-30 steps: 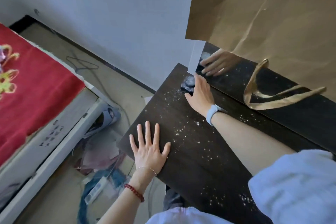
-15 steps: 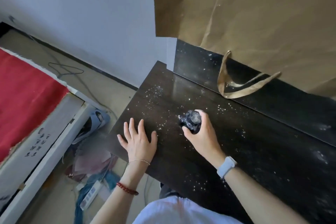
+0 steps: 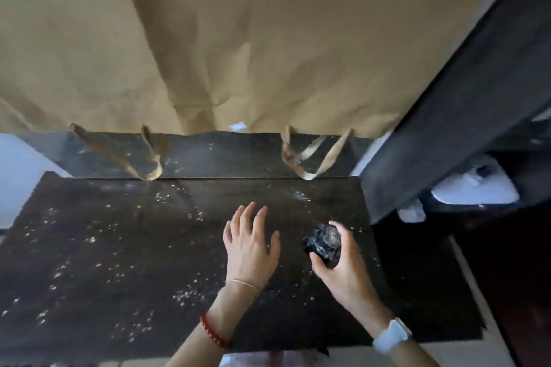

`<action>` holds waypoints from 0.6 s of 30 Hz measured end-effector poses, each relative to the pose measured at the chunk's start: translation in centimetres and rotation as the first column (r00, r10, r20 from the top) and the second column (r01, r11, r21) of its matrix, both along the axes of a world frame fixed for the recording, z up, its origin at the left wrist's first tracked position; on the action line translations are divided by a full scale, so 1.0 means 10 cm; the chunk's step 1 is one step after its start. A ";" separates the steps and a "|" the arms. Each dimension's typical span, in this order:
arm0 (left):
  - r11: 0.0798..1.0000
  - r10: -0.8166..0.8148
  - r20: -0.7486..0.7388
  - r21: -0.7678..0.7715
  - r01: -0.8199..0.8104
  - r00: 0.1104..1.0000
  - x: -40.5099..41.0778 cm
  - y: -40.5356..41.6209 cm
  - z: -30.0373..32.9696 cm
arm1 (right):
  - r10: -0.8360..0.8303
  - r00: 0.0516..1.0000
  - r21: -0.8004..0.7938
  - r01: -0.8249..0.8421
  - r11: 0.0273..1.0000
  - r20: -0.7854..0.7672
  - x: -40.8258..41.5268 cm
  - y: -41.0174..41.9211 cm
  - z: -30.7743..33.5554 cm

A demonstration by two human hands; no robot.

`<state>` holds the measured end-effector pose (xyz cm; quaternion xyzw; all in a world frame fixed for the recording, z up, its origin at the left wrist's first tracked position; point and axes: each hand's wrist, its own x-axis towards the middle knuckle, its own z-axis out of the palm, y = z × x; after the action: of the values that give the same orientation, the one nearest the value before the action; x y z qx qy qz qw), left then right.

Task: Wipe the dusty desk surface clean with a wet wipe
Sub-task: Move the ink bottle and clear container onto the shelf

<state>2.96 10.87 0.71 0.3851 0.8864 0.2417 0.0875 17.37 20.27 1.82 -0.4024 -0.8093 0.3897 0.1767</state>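
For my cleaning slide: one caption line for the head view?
Right hand grips a blackened wet wipe on the dusty desk; left hand rests flat beside it.

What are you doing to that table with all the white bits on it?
A person is cleaning a dark desk. Their right hand grips a balled-up wipe, now black with dirt, near the desk's right side. Their left hand rests flat beside it. White specks still dot most of the surface.

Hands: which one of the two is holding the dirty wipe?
The right hand, the one with the white watch. Its fingers curl round the crumpled dark wipe. The left hand, with the red bead bracelet, lies flat and holds nothing.
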 end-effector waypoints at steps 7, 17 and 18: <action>0.962 -0.261 -0.011 0.075 0.261 0.965 1.02 1.37 0.34 | -0.192 0.981 0.030 0.192 0.981 0.011 1.23 0.91 0.19; 0.931 -0.333 0.117 0.199 0.306 0.936 1.24 2.09 0.33 | -0.357 0.933 0.261 0.357 0.897 -0.049 1.29 1.78 0.51; 0.927 -0.339 0.115 0.209 0.311 0.934 1.22 2.09 0.32 | -0.350 0.936 0.282 0.344 0.896 -0.028 1.23 1.85 0.53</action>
<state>15.17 31.75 3.87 0.5141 0.7744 0.3344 0.1556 29.69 38.80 7.09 -0.5154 -0.7739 0.2277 0.2892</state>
